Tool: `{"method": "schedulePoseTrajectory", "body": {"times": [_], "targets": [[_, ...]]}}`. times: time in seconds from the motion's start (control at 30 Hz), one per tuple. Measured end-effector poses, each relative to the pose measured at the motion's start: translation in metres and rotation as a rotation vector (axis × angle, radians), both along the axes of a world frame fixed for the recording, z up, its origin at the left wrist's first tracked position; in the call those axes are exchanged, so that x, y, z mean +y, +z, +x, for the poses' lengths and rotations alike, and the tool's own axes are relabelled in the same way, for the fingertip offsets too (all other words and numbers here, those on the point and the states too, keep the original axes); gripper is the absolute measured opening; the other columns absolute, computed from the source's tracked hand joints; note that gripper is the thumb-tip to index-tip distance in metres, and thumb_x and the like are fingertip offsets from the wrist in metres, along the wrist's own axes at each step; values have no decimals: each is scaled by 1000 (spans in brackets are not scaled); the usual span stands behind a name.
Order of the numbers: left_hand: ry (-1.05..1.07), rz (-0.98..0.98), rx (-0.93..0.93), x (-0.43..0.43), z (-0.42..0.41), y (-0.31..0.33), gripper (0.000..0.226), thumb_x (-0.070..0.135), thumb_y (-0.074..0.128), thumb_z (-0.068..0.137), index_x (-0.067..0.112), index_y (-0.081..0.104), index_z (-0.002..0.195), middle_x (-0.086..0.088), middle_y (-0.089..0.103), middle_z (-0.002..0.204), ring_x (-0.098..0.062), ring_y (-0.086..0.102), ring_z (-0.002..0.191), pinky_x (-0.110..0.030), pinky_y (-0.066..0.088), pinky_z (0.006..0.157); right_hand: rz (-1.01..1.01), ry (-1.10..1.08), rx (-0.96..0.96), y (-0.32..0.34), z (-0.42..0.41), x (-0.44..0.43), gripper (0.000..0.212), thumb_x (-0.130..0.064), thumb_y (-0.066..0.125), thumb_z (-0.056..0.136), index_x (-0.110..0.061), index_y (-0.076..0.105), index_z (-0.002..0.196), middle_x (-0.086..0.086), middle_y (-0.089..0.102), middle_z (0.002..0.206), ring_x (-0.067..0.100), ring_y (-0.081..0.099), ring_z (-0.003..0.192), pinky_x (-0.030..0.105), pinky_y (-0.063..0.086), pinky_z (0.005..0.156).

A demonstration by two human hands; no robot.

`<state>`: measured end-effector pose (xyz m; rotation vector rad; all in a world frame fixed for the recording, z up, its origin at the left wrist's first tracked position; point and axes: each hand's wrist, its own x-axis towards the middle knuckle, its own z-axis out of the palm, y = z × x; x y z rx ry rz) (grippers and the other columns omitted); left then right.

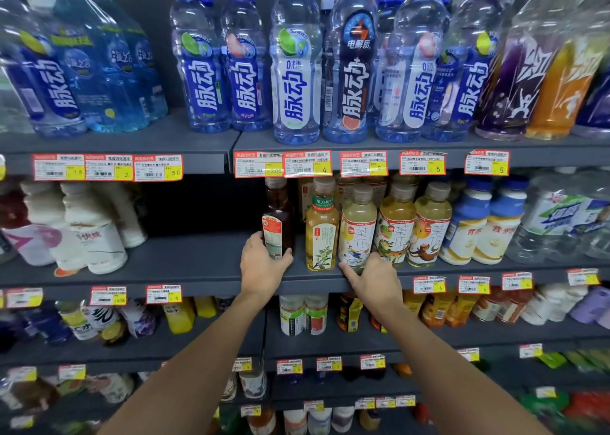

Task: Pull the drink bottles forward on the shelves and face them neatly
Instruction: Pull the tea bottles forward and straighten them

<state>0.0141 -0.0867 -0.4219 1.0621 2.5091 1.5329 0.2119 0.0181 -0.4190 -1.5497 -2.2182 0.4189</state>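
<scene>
Bright even light, perhaps overhead, edges blurred, bowed

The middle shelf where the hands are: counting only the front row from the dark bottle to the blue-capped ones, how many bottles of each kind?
Dark brown bottle, held by the left hand: 1
Green-label tea bottle: 1
Yellow tea bottles with picture labels: 3
White bottles with blue caps: 2
Total: 7
</scene>
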Motion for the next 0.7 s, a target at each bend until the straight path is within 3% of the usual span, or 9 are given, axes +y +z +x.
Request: {"method": "schedulePoseTrajectory", "body": {"times": [0.13, 0.2, 0.23, 0.3, 0.37, 0.47, 0.53, 0.63, 0.7], "targets": [[-153, -37, -32, -16, -8, 1, 50, 34, 77, 79, 23, 55, 123, 11, 65, 105, -6, 61, 97, -34, 54, 89, 21, 4, 23, -2, 2, -2, 61, -66, 56, 90, -8, 53, 107, 10, 65, 102, 29, 63, 97, 36, 49, 72], [-187, -33, -77, -19, -7, 2, 67, 37, 78, 79, 22, 47, 136, 19, 59, 108, 3, 57, 98, -18, 49, 87, 28, 8, 32, -2, 2, -3, 59, -66, 56, 90, -9, 54, 106, 10, 65, 101, 29, 64, 96, 36, 50, 72], [-180, -21, -89, -17, -5, 3, 80, 40, 81, 76, 19, 41, 142, 17, 55, 116, 3, 53, 106, -17, 46, 93, 28, 9, 33, -2, 2, -3, 59, -66, 56, 90, -9, 54, 105, 9, 65, 101, 29, 64, 96, 36, 51, 72], [-94, -31, -57, -10, 1, 3, 98, 47, 88, 68, 12, 37, 144, 2, 47, 131, -12, 43, 125, -35, 40, 110, 27, 11, 25, -2, 1, -3, 59, -66, 56, 90, -9, 53, 106, 9, 65, 101, 28, 64, 96, 36, 52, 73], [-29, -29, -47, -1, 8, 3, 95, 44, 91, 65, 10, 41, 138, -5, 47, 131, -21, 41, 127, -43, 37, 112, 25, 11, 17, -1, 1, -3, 59, -66, 56, 90, -9, 53, 106, 9, 65, 101, 28, 64, 96, 35, 51, 71], [-44, 41, -79, 0, 9, 1, 75, 33, 90, 71, 15, 48, 130, 0, 51, 124, -19, 46, 122, -41, 40, 108, 17, 14, 2, -1, 1, 0, 59, -67, 55, 90, -10, 52, 104, 8, 65, 100, 28, 64, 96, 33, 47, 68], [-128, 36, -91, -6, 2, 1, 73, 26, 86, 76, 21, 48, 137, 3, 55, 128, -15, 49, 123, -37, 41, 109, 14, 13, 1, -2, 2, 0, 58, -67, 55, 90, -11, 52, 104, 8, 65, 99, 28, 65, 95, 33, 46, 66], [-251, -2, -88, -12, -7, 5, 82, 21, 83, 79, 26, 38, 147, 5, 53, 137, -14, 48, 130, -31, 37, 110, 24, 7, 2, -3, 1, -1, 58, -67, 55, 90, -10, 53, 104, 8, 65, 97, 28, 65, 93, 32, 46, 65], [-204, -9, -115, -10, -3, 8, 98, 33, 89, 71, 20, 31, 149, 0, 43, 141, -16, 39, 135, -37, 34, 115, 24, 5, -5, -3, 1, -1, 60, -67, 54, 90, -10, 53, 106, 9, 65, 99, 28, 65, 94, 33, 48, 67]]}}
